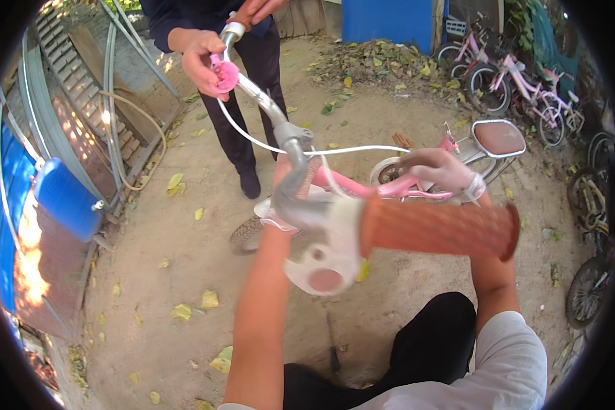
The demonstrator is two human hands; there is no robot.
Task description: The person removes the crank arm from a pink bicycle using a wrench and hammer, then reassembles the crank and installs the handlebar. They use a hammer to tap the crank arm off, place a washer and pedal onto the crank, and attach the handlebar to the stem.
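A small pink bicycle (pixel 348 183) stands in front of me, its silver handlebar (pixel 295 154) running from near me toward a person opposite. My left hand (pixel 280 176) is behind the handlebar by the front of the frame; its fingers are hidden. My right hand (pixel 439 169), in a thin whitish glove, lies at the pink frame tube with fingers stretched out, somewhat blurred. Closest to me is a brown ribbed grip (pixel 437 225) beside a white brake-lever mount (pixel 324 263). The other person's hand (pixel 201 61) holds a pink bell-shaped part (pixel 224 76) at the far bar end.
The brown saddle (pixel 500 139) is at the right. Several pink bicycles (pixel 512 78) stand at the back right, with more wheels (pixel 588 290) along the right edge. Metal frames, a hose (pixel 160 147) and a blue barrel (pixel 67 198) are at the left. Leaves lie on the dirt ground.
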